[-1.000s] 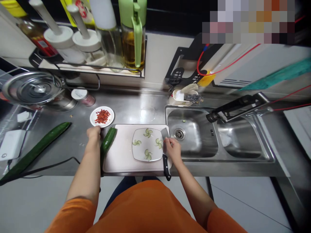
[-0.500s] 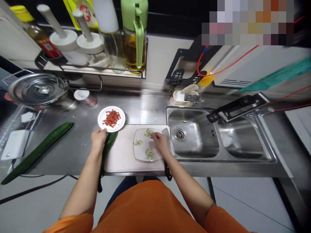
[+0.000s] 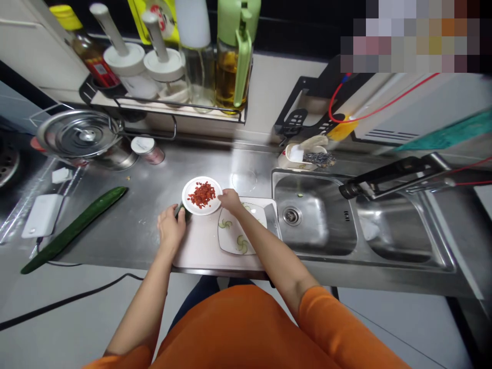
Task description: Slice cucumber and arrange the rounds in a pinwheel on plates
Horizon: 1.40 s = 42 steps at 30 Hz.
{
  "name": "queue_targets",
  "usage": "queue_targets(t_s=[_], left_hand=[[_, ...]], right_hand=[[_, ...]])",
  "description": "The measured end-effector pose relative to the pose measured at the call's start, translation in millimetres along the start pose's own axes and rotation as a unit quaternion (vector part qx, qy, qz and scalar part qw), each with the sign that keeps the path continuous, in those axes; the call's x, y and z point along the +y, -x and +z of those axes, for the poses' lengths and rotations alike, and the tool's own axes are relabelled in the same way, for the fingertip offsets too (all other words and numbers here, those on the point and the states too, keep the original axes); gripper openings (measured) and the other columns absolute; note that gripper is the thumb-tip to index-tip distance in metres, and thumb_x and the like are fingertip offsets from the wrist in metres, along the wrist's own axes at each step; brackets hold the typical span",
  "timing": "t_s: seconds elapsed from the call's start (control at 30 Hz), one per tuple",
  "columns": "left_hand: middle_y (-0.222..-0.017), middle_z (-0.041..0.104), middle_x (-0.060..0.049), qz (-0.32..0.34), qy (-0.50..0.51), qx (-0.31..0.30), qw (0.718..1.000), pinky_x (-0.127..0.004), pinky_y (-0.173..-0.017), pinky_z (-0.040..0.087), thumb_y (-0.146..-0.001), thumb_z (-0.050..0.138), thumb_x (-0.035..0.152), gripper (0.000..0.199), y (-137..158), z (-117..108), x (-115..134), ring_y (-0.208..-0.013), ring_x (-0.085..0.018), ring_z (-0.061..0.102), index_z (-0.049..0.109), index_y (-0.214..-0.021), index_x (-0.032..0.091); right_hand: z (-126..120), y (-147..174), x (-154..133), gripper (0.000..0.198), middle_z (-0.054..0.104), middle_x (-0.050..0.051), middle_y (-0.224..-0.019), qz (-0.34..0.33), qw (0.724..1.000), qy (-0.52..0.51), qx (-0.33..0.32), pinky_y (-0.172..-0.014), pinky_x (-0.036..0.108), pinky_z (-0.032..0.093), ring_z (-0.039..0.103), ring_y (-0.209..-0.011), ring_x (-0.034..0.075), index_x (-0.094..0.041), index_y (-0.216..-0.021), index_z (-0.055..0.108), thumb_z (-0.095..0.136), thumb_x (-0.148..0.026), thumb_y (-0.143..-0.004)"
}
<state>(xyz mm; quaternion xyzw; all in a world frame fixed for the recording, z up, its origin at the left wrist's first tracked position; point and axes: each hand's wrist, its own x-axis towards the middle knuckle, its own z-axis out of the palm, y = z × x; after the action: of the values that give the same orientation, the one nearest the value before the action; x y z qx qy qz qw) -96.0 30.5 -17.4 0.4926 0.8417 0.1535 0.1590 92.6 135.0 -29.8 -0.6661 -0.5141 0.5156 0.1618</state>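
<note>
My right hand (image 3: 229, 201) pinches the right rim of a small white plate (image 3: 185, 190) bearing a pile of small dried red berries (image 3: 202, 195). To its left, my left hand (image 3: 171, 226) is apart from the plate, fingers and thumb spread over a dark green cucumber (image 3: 187, 214). Most of that cucumber is hidden behind the hand and forearm. Below the plate lies a pale cutting board (image 3: 196, 251). On the board, a squarish clear-looking dish (image 3: 230, 245) carries fanned green slices (image 3: 242, 244), partly covered by my right forearm. A broad metal blade (image 3: 272, 220) lies along the board's right side.
A long cucumber (image 3: 77, 225) lies on the steel counter at left, beside a white box (image 3: 42, 216). Behind stand a lidded pot (image 3: 82, 136) and a small canister (image 3: 148, 149). A double sink (image 3: 315, 253) is at right. Bottles fill the rack (image 3: 180, 105).
The plate of red berries has passed from my left hand to my right, which moved left from above the dish. My left hand has let go of the rim. The view has shifted left.
</note>
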Motion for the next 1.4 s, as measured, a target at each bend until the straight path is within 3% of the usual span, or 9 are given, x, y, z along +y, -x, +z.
queue_targets(t_s=[0.07, 0.17, 0.43, 0.67, 0.93, 1.2, 1.3, 1.4], left_hand=[[-0.120, 0.057, -0.019, 0.006, -0.063, -0.017, 0.998, -0.046, -0.091, 0.036, -0.085, 0.044, 0.048, 0.054, 11.1, 2.6, -5.6, -0.110, -0.033, 0.049, 0.050, -0.127, 0.014], [-0.117, 0.057, -0.020, -0.003, -0.118, -0.057, 0.991, -0.048, -0.089, 0.035, -0.085, 0.046, 0.050, 0.060, 23.1, 8.3, -9.0, -0.107, -0.034, 0.051, 0.044, -0.133, 0.015], [-0.108, 0.058, -0.022, -0.135, -0.174, -0.024, 0.975, -0.049, -0.085, 0.035, -0.087, 0.044, 0.043, 0.051, 17.9, 5.9, -19.9, -0.104, -0.036, 0.053, 0.044, -0.127, 0.012], [-0.109, 0.058, -0.022, -0.158, -0.176, -0.027, 0.971, -0.048, -0.086, 0.033, -0.087, 0.043, 0.042, 0.049, 14.9, 4.6, -27.6, -0.106, -0.036, 0.052, 0.045, -0.125, 0.011], [-0.117, 0.055, -0.022, -0.138, -0.170, -0.002, 0.976, -0.048, -0.089, 0.034, -0.086, 0.044, 0.035, 0.055, 14.9, 7.8, -27.4, -0.109, -0.035, 0.048, 0.039, -0.132, 0.007], [-0.132, 0.040, -0.022, -0.075, -0.144, 0.043, 0.986, -0.049, -0.092, 0.033, -0.082, 0.051, 0.028, 0.059, 19.8, 2.5, -16.4, -0.119, -0.034, 0.038, 0.035, -0.137, 0.013], [-0.134, 0.040, -0.020, -0.047, -0.131, 0.064, 0.988, -0.048, -0.094, 0.031, -0.081, 0.053, 0.029, 0.057, 19.7, -1.3, -11.5, -0.121, -0.034, 0.036, 0.039, -0.135, 0.015], [-0.124, 0.052, -0.015, 0.006, -0.094, 0.021, 0.995, -0.044, -0.094, 0.032, -0.084, 0.049, 0.027, 0.040, 15.6, -2.0, -7.3, -0.114, -0.030, 0.042, 0.053, -0.123, 0.019]], right_hand=[[0.3, -3.0, -1.5, 0.013, 0.046, -0.005, -0.050, 0.003, 1.000, 0.011, 0.005, -0.044, 0.017, 0.035, 0.045, -0.049, 0.009, -0.018, -0.056, 0.049, 0.050, -0.011, -0.067], [1.0, -5.3, -3.7, 0.011, 0.048, -0.004, -0.054, 0.005, 0.999, 0.031, 0.009, -0.044, 0.017, 0.035, 0.046, -0.052, 0.009, -0.017, -0.058, 0.050, 0.049, -0.010, -0.067], [6.4, -4.5, -2.0, 0.010, 0.055, -0.001, -0.061, 0.000, 0.995, 0.102, -0.008, -0.049, 0.018, 0.038, 0.051, -0.058, 0.011, -0.016, -0.065, 0.057, 0.051, -0.009, -0.066], [21.1, -4.1, -0.1, 0.014, 0.062, 0.003, -0.069, -0.011, 0.985, 0.170, -0.037, -0.055, 0.019, 0.039, 0.056, -0.068, 0.014, -0.016, -0.072, 0.061, 0.052, -0.007, -0.065], [25.7, -3.6, 1.7, 0.015, 0.066, 0.006, -0.078, -0.012, 0.975, 0.218, -0.040, -0.056, 0.019, 0.039, 0.060, -0.073, 0.015, -0.014, -0.080, 0.064, 0.053, -0.009, -0.071], [26.7, 7.2, -8.8, 0.017, 0.066, 0.012, -0.086, -0.016, 0.970, 0.244, -0.008, -0.062, 0.021, 0.040, 0.060, -0.080, 0.018, -0.011, -0.091, 0.063, 0.052, -0.021, -0.083], [19.4, 13.7, -14.3, 0.018, 0.066, 0.013, -0.085, -0.027, 0.969, 0.246, 0.005, -0.063, 0.023, 0.039, 0.059, -0.078, 0.019, -0.010, -0.089, 0.063, 0.050, -0.021, -0.084], [5.8, 27.0, -15.5, 0.020, 0.066, 0.013, -0.087, -0.043, 0.969, 0.244, 0.022, -0.064, 0.024, 0.038, 0.059, -0.079, 0.019, -0.012, -0.090, 0.064, 0.047, -0.021, -0.085]])
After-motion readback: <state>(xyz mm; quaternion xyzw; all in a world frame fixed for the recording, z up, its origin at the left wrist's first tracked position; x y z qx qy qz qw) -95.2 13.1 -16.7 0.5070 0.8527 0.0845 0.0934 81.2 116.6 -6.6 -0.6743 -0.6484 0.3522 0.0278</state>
